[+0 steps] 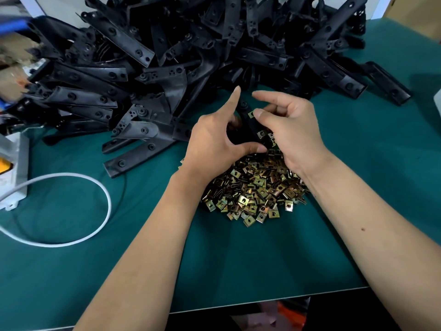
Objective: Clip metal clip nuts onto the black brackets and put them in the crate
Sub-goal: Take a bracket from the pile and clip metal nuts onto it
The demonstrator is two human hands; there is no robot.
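Note:
A black bracket (248,126) is held between both hands above a heap of brass-coloured clip nuts (255,187) on the green table. My left hand (214,139) grips the bracket from the left, thumb under it and forefinger pointing up. My right hand (288,130) pinches a clip nut (251,114) at the bracket's edge with its thumb. A second clip nut (261,133) sits lower on the same bracket. A large pile of loose black brackets (167,56) fills the back of the table. No crate is in view.
A white cable (100,187) loops across the green mat (238,259) at the left. A grey metal box (14,168) stands at the left edge. The table's front edge (262,301) runs below my forearms.

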